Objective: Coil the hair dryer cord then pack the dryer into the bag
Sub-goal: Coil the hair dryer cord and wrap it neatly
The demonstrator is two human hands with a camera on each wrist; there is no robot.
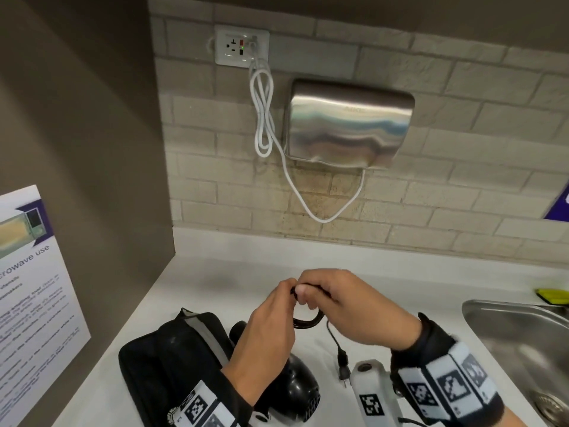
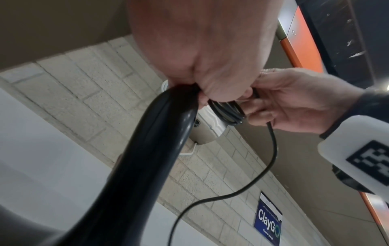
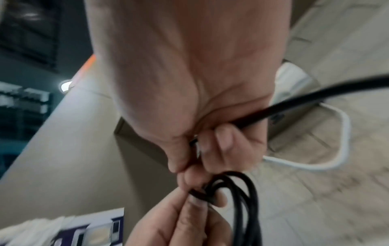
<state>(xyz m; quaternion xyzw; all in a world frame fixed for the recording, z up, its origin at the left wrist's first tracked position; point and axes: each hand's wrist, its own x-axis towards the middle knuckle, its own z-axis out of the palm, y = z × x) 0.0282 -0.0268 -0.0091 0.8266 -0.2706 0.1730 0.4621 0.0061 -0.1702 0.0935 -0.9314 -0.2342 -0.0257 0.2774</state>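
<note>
A black hair dryer (image 1: pixel 297 386) lies on the white counter (image 1: pixel 215 278), partly under my left forearm, its handle (image 2: pixel 155 149) running up toward my left palm. Its black cord (image 1: pixel 308 321) is gathered into small loops held above the counter between both hands. My left hand (image 1: pixel 274 309) pinches the loops (image 3: pixel 242 196) at the top. My right hand (image 1: pixel 332 298) curls round the cord beside it, with a strand (image 3: pixel 305 103) leaving the fist. The loose end hangs down to the plug (image 1: pixel 343 365) on the counter. A black bag (image 1: pixel 172 359) lies left of the dryer.
A steel sink (image 1: pixel 520 334) sits at the right with a yellow sponge (image 1: pixel 554 295) behind it. On the brick wall hang a metal hand dryer (image 1: pixel 348 121), its white cable (image 1: pixel 261 112) and an outlet (image 1: pixel 241 47). A printed notice (image 1: pixel 27 297) is fixed to the left panel.
</note>
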